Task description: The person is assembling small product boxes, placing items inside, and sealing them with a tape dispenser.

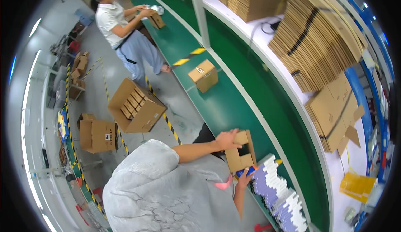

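Grey shirt cloth fills the foreground. Dark printing and a small square mark show on a brown floor carton; a larger open carton, packed with small boxes, bears a pale label; their writing is too small to read surely. Green conveyor runs past a grey floor striped with black-and-yellow tape, a co-worker standing farther along. On its near edge sits an open small carton, plain brown, flaps spread, dark inside. Left hand touches its rim, grip unclear; right-hand fingers close on a blue-and-orange packet beside it
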Demonstrator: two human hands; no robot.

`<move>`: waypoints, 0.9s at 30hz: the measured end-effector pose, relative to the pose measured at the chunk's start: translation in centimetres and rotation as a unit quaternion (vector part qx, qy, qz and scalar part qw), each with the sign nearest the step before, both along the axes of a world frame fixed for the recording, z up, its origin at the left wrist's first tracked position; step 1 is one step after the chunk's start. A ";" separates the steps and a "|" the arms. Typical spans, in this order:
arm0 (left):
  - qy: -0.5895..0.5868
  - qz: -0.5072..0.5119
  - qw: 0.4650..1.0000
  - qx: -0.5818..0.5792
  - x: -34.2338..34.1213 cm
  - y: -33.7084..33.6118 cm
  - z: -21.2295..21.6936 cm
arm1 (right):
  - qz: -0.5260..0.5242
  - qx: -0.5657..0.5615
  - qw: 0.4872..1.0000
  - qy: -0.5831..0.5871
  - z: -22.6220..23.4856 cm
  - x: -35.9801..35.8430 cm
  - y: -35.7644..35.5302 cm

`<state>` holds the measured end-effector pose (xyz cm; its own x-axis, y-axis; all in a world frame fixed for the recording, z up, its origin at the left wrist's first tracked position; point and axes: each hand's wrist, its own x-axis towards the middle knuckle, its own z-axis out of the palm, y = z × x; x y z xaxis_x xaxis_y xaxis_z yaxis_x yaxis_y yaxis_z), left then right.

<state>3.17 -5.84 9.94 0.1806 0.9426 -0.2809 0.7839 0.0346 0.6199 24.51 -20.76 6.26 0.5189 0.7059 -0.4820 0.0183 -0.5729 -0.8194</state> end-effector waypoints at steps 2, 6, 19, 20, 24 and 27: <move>-0.021 -0.045 0.998 -0.028 -0.2 0.9 0.6 | 0.015 -0.065 0.997 0.035 -0.3 2.4 -1.9; -0.024 -0.094 0.995 -0.035 -1.7 2.3 -1.0 | 0.038 -0.058 0.997 0.016 6.2 4.0 -1.9; -0.120 -0.203 0.970 -0.066 -0.4 2.8 -3.2 | 0.329 0.045 0.894 -0.301 4.3 0.1 13.6; -0.170 -0.227 0.957 -0.061 -0.9 3.0 -3.4 | 0.342 0.052 0.890 -0.296 4.3 -0.8 13.1; -0.273 -0.209 0.918 -0.199 -0.9 3.5 -1.6 | 0.168 0.101 0.906 -0.374 1.3 -2.2 10.4; -0.257 -0.184 0.940 -0.125 -0.1 1.9 -4.3 | 0.157 0.091 0.909 -0.376 0.3 -3.1 9.9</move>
<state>3.06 -3.90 5.61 0.6539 0.7062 -0.2715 0.3697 0.0147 0.9290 21.38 -10.86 6.59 0.4125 0.9087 0.0637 0.7509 -0.2996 -0.5886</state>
